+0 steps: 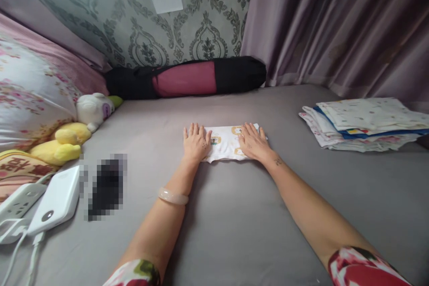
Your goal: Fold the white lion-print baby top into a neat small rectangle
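Observation:
A small folded white cloth (225, 144) with a yellow-brown print lies flat on the grey bed sheet (228, 214), in the middle of the view. My left hand (196, 143) rests palm down over its left end, fingers stretched forward. Over the right end lies my right hand (254, 142), also flat with the fingers extended. Both palms press on the fabric and neither grasps it. The cloth's two ends are partly hidden beneath the hands; whether it is a garment I cannot tell.
Folded printed cloths are stacked (365, 120) at the right. A long black and red bag (186, 79) lies along the wall. On the left are plush toys (92, 109), a floral pillow (30, 89), a white power bank (55, 199), a power strip (20, 201) with cables, and a blurred dark patch.

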Available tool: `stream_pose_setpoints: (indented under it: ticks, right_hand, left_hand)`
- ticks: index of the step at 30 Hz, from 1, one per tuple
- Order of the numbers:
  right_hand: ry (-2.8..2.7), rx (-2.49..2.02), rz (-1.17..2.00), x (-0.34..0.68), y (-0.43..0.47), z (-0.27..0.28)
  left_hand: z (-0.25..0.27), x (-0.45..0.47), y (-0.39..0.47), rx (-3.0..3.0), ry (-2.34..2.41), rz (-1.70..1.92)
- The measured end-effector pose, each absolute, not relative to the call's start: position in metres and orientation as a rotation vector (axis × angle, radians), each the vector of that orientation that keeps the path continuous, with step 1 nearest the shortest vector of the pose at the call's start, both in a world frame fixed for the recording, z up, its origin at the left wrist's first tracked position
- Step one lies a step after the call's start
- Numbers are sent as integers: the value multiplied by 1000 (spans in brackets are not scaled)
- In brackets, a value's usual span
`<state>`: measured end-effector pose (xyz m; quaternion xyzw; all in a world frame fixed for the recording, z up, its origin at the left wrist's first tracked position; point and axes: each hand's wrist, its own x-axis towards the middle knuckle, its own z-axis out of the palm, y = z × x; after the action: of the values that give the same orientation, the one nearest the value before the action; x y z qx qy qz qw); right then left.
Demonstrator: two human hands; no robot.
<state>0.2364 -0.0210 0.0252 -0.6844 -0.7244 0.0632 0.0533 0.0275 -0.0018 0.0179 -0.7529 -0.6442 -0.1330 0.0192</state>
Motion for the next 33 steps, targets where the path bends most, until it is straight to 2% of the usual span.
stream_pose_setpoints:
  ticks: [6, 17, 23, 33]
  right_hand:
    - [-2209, -2111, 248, 239, -19, 20]
    - [-2154, -2106, 319, 244, -18, 24]
    - [-2078, -2181, 197, 258, -20, 28]
    - [-2075, -2249, 264, 262, -19, 20]
  left_hand:
    - [14, 26, 0, -2393, -2108, -255]
    - [16, 19, 4, -2431, -2130, -330]
    - [22, 3, 4, -2331, -2124, -389]
    - [11, -6, 6, -2430, -2274, -300]
